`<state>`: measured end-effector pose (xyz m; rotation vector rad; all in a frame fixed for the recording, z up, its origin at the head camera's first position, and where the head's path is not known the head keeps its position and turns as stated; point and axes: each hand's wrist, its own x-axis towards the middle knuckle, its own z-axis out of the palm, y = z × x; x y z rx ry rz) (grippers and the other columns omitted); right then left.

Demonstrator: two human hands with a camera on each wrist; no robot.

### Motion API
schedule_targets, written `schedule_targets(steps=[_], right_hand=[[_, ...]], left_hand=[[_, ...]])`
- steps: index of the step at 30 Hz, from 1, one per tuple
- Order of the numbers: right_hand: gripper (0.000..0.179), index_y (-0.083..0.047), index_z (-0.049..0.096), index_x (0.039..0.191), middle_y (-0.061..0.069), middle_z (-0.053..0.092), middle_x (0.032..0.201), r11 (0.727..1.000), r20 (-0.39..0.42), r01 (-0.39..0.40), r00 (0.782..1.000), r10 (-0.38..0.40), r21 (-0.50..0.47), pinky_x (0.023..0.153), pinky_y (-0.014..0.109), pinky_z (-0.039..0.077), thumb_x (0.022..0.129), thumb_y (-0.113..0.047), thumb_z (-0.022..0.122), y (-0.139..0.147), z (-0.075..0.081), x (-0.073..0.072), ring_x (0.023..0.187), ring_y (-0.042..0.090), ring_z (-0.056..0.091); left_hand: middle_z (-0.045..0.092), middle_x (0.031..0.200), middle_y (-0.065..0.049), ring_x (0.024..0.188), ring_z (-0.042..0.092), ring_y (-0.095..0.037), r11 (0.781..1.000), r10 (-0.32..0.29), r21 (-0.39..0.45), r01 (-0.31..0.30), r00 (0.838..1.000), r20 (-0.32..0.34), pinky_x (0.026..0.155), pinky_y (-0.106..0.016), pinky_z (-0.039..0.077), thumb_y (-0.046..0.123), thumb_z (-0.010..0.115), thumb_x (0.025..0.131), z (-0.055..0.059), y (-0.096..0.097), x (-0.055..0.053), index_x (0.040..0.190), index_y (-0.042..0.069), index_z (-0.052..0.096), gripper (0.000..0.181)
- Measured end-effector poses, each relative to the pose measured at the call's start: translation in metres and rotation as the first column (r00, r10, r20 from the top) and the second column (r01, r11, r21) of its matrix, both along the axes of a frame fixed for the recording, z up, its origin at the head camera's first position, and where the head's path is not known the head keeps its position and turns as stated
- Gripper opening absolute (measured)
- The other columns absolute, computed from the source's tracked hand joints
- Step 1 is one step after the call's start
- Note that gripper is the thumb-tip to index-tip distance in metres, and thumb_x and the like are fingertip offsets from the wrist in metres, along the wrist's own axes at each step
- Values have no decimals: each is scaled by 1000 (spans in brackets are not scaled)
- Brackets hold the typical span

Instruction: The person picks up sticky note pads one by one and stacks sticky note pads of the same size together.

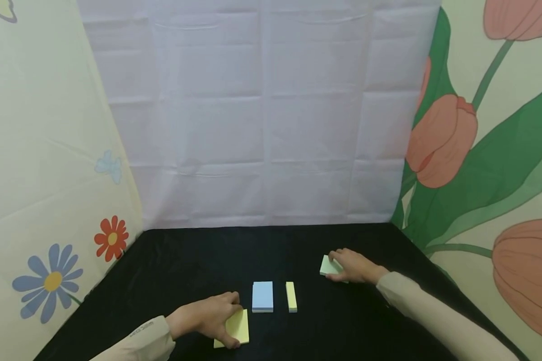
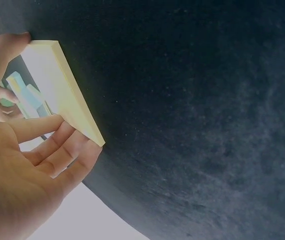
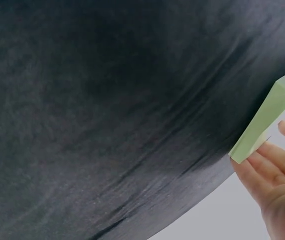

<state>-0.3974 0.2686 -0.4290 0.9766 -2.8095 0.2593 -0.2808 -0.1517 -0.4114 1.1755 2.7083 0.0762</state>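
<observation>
A square yellow sticky note pad (image 1: 238,326) lies at the front of the black table, and my left hand (image 1: 212,317) grips it by opposite edges, thumb at the near side and fingers at the far side. In the left wrist view the thumb and fingertips touch the ends of the yellow pad (image 2: 65,90). Farther back on the right, my right hand (image 1: 354,265) holds a pale green sticky note pad (image 1: 327,265) between thumb and fingers. The right wrist view shows fingertips against the edge of that green pad (image 3: 265,117).
Between the hands lie a blue sticky note pad (image 1: 263,296) and a narrow yellow pad (image 1: 291,296) with a bluish lower layer. The black tablecloth (image 1: 235,250) runs back to a white hanging cloth (image 1: 262,125). Flower-printed curtains (image 1: 469,210) flank both sides.
</observation>
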Motion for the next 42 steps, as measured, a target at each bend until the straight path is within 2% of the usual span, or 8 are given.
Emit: schedule_targets(steps=[9,16,24,28,36,42], right_hand=[[45,-11,61,109,0,57,94,999,-25,-30,999,31,37,61,29,43,86,-48,73,-8,2,7,77,12,49],[45,-13,61,109,1,58,97,998,-17,-46,999,47,50,62,29,44,86,-50,72,-16,3,13,80,12,51],[46,-16,61,110,0,58,100,997,-16,-55,998,56,59,65,30,46,87,-54,70,-22,1,20,82,12,52],[45,-17,61,110,0,58,100,997,-15,-52,998,53,62,66,31,46,87,-55,70,-22,2,23,83,12,53],[48,-15,61,113,-1,57,101,992,-31,-101,994,103,80,66,29,47,88,-57,67,-26,3,29,84,10,52],[48,-14,61,114,-1,58,102,985,-4,-153,988,153,75,66,27,46,88,-54,69,-33,4,34,84,9,51]], left_hand=[[47,102,7,81,42,-3,999,32,16,-32,999,22,64,-19,43,53,76,77,1,0,2,121,10,65,62],[47,101,6,81,41,-2,1000,10,16,-10,1000,1,64,-18,43,54,76,77,-3,-1,-1,121,10,65,63],[47,100,6,79,41,-3,1000,22,11,-22,1000,0,64,-19,43,53,77,76,-1,-1,3,119,9,63,62],[46,100,6,79,41,-2,1000,10,17,-9,1000,-13,64,-18,43,53,76,76,-2,0,3,120,8,63,64],[46,99,6,79,41,-2,1000,13,13,-12,1000,-15,64,-18,43,54,76,76,-3,0,2,121,8,63,66],[45,100,7,80,41,-3,1000,21,13,-20,1000,-12,65,-18,43,54,77,76,-5,0,0,121,9,63,65]])
